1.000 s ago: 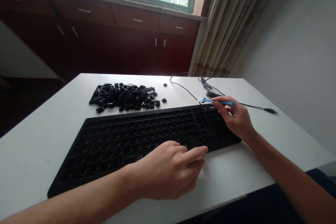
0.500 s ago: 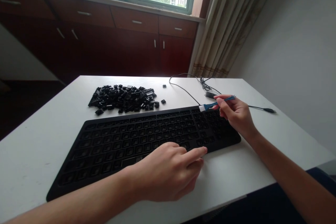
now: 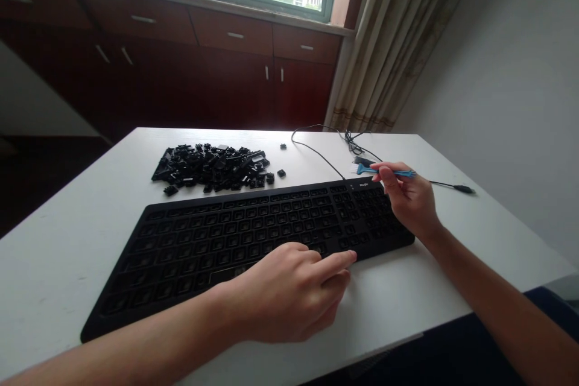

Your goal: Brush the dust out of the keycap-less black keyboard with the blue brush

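On my remote feed, 2 bare hands work over a black full-size keyboard (image 3: 253, 247), its keycaps off, lying on a white table (image 3: 67, 265). The right hand (image 3: 409, 202) pinches a blue-handled brush (image 3: 384, 172) between curled fingers (image 3: 389, 181) and thumb, just above the keyboard's far right corner. The left hand (image 3: 289, 292), loosely curved and holding nothing, lies over the keyboard's near right side, its index finger (image 3: 339, 262) stretched out at the near edge. A heap of black keycaps (image 3: 210, 166) sits beyond the keyboard, near a black USB cable (image 3: 316, 154).
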### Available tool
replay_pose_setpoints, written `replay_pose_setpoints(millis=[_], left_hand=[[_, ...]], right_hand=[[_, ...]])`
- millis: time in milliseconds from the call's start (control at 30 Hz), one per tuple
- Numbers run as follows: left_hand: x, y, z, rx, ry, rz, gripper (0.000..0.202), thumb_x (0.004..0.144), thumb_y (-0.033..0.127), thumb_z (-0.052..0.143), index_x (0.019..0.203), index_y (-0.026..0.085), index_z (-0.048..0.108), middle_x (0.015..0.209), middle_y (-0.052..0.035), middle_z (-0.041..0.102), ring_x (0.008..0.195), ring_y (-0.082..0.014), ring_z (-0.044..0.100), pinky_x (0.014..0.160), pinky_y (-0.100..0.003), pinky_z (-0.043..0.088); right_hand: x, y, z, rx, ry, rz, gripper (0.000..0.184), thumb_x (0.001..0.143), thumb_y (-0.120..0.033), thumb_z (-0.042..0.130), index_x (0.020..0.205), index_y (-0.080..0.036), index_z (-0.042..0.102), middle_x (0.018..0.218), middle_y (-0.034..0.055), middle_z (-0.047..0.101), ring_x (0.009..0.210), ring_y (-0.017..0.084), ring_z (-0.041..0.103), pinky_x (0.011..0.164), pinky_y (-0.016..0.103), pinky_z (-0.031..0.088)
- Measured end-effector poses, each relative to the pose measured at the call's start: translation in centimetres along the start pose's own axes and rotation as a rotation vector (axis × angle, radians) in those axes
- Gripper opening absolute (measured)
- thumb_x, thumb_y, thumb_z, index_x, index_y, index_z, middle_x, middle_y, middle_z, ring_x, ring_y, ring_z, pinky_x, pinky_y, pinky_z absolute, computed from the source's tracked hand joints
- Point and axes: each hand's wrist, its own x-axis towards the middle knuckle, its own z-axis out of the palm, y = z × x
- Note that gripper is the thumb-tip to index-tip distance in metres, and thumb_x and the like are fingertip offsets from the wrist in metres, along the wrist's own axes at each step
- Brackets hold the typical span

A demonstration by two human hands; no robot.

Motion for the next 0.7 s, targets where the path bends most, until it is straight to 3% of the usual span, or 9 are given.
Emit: replay_pose_setpoints(millis=[100, 200, 333, 467, 567, 700], left_hand=[[0.00, 0.02, 0.03, -0.005, 0.006, -0.001, 0.033, 0.099, 0.027, 0.046, 0.115, 0.017, 0.073, 0.146, -0.0030, 0.062, 0.059, -0.0135, 0.062, 0.053, -0.036, 0.052], [0.01, 0.00, 0.01, -0.005, 0.006, -0.006, 0.033, 0.099, 0.027, 0.046, 0.115, 0.016, 0.073, 0.146, -0.0050, 0.062, 0.060, -0.0130, 0.063, 0.055, -0.035, 0.053], [0.06, -0.06, -0.12, -0.005, -0.009, 0.008, 0.031, 0.099, 0.027, 0.048, 0.114, 0.016, 0.073, 0.146, -0.0078, 0.061, 0.061, -0.0124, 0.064, 0.057, -0.034, 0.053], [0.11, -0.09, -0.14, -0.012, 0.006, 0.007, 0.032, 0.099, 0.026, 0.047, 0.114, 0.015, 0.073, 0.145, -0.0075, 0.063, 0.060, -0.0126, 0.064, 0.056, -0.034, 0.053], [0.09, -0.05, -0.07, -0.009, 0.009, 0.002, 0.032, 0.099, 0.026, 0.047, 0.114, 0.015, 0.073, 0.145, -0.0066, 0.063, 0.060, -0.0130, 0.064, 0.056, -0.034, 0.053], [0.06, -0.01, -0.03, -0.005, -0.001, 0.000, 0.032, 0.099, 0.027, 0.047, 0.114, 0.016, 0.073, 0.146, -0.0047, 0.062, 0.059, -0.0130, 0.062, 0.055, -0.035, 0.053]], right_hand=[[-0.01, 0.31, -0.05, 0.025, -0.108, -0.001, 0.027, 0.105, -0.039, 0.051, 0.105, -0.022, 0.072, 0.084, 0.0032, 0.071, 0.065, 0.014, 0.061, 0.063, 0.028, 0.048], [0.03, 0.36, -0.14, -0.110, -0.199, -0.118, 0.026, 0.105, -0.036, 0.049, 0.096, -0.021, 0.068, 0.081, 0.0036, 0.069, 0.070, 0.016, 0.063, 0.067, 0.030, 0.049], [0.05, 0.04, -0.20, -0.411, -0.107, -0.256, 0.023, 0.104, -0.033, 0.049, 0.090, -0.021, 0.062, 0.084, 0.0059, 0.068, 0.077, 0.021, 0.063, 0.070, 0.034, 0.046], [-0.06, -0.19, -0.26, -0.237, -0.072, -0.144, 0.023, 0.106, -0.036, 0.045, 0.097, -0.023, 0.062, 0.086, 0.0043, 0.067, 0.074, 0.018, 0.062, 0.071, 0.032, 0.048], [-0.09, -0.16, -0.34, -0.097, -0.159, -0.080, 0.029, 0.107, -0.040, 0.042, 0.098, -0.024, 0.064, 0.083, 0.0033, 0.065, 0.072, 0.018, 0.061, 0.071, 0.032, 0.048], [0.09, -0.20, -0.48, -0.298, -0.171, -0.078, 0.035, 0.107, -0.043, 0.042, 0.084, -0.022, 0.060, 0.074, 0.0027, 0.063, 0.067, 0.018, 0.059, 0.067, 0.032, 0.043]])
